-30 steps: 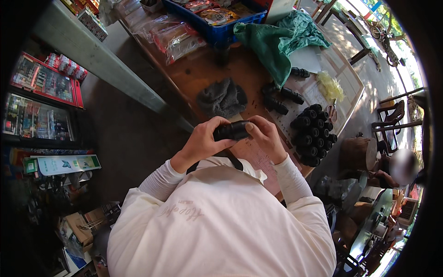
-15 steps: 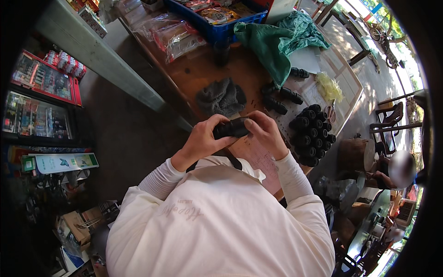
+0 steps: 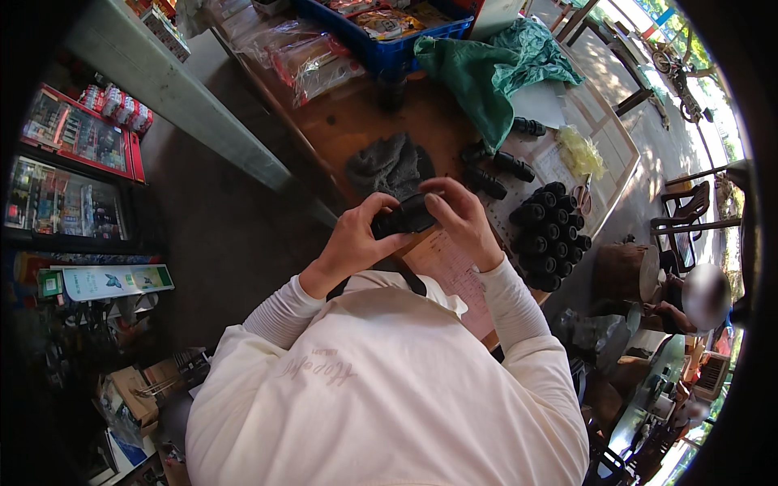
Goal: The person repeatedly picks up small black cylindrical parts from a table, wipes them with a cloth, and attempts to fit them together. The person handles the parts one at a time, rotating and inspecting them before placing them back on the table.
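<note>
A black cylindrical pipe coupling (image 3: 408, 215) is held crosswise in front of my chest, over the near edge of the table. My left hand (image 3: 350, 245) is wrapped round its left end, with the thumb along the near side. My right hand (image 3: 463, 220) is at its right end, fingers curled over and thumb against it; the fingertips are partly hidden. Just beyond lies a crumpled dark grey cloth (image 3: 387, 166). To the right, several similar black couplings (image 3: 551, 235) stand in a tight cluster, and loose ones (image 3: 490, 182) lie behind them.
A written sheet (image 3: 444, 267) lies under my hands. Farther back are a blue crate (image 3: 389, 53) of packets, plastic bags (image 3: 312, 69) and a green cloth (image 3: 486, 77). Scissors (image 3: 582, 197) and yellowish netting (image 3: 579, 152) lie right. A metal post (image 3: 203, 121) stands left; another person (image 3: 681, 304) is far right.
My right hand has shifted its fingers up and over the coupling's right end, its grip looser. The coupling has tilted slightly, right end higher. My left hand has barely moved.
</note>
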Available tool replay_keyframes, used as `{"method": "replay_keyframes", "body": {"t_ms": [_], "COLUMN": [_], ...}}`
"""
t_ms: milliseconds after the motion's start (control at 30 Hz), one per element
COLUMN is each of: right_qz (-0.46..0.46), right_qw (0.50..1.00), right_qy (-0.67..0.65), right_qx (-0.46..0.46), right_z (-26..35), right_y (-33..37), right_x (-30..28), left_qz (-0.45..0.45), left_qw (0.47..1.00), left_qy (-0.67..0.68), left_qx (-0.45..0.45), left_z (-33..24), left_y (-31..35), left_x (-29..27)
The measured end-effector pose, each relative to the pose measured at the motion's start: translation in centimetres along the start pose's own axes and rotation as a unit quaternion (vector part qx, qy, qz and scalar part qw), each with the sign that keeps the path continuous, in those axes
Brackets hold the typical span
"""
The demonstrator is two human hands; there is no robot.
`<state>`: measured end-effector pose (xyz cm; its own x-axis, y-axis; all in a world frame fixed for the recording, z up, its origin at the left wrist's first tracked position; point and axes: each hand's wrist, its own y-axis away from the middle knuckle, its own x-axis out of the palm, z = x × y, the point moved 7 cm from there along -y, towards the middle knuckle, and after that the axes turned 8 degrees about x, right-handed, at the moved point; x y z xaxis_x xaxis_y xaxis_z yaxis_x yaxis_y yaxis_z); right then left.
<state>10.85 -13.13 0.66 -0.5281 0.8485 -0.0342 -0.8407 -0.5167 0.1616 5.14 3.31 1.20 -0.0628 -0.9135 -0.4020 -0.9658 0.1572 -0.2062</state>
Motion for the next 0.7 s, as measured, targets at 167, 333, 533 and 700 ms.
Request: {"method": "replay_keyframes", "body": {"t_ms": [167, 333, 533, 700], "right_qz": [-0.004, -0.017, 0.046, 0.014], "right_qw": [0.999, 0.995, 0.996, 0.995], "right_qy": [0.051, 0.083, 0.072, 0.094], "right_qx": [-0.003, -0.050, 0.028, 0.029], "right_z": [0.8, 1.7, 0.5, 0.5], "right_y": [-0.2, -0.1, -0.3, -0.7], "right_x": [-0.1, 0.2, 0.0, -0.2], "left_qz": [-0.003, -0.009, -0.009, 0.003], "left_qw": [0.999, 0.998, 0.999, 0.999], "left_qy": [0.040, 0.048, 0.040, 0.032], "left_qx": [-0.030, -0.033, -0.026, -0.034], "left_z": [0.3, 0.5, 0.4, 0.2], "left_y": [-0.1, 0.0, -0.1, -0.3], "left_x": [-0.2, -0.1, -0.3, -0.3]}}
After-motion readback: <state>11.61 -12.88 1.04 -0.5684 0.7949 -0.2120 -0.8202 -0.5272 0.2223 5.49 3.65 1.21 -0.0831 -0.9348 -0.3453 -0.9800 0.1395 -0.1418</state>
